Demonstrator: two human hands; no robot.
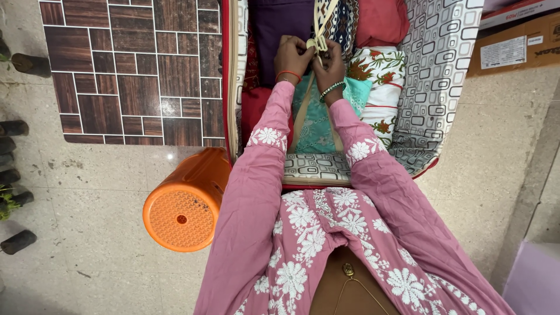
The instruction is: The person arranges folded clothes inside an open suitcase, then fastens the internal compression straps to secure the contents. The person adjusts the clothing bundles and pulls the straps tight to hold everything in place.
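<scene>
Cream strap buckle (318,43) sits at the middle of the open suitcase (434,70), above the packed clothes, where two cream straps (324,14) come down from the far side to meet it. Left hand (293,57), red thread at the wrist, has its fingers curled tight onto the buckle from the left; right hand (331,65), beaded bracelet at the wrist, pinches it from the right. Both hands touch each other at the buckle; fingertips themselves mostly hidden behind the knuckles. A tan strap (302,111) runs from the buckle back toward the person, over a folded teal garment (318,119). Just right of the teal piece, a white cloth with red flowers (382,81). Beyond the hands: a purple fold (280,23), a dark patterned cloth (344,23), a red fold (382,20). Suitcase lining grey with black-and-white rounded rectangles, red trim along the edges. Person wears pink sleeves with white embroidery (265,175). On the floor, left of the suitcase and touching its side, an orange plastic stool (184,204) lying tipped over. Brown tile-pattern mat (128,70) farther left; cardboard box (519,41) at upper right.
</scene>
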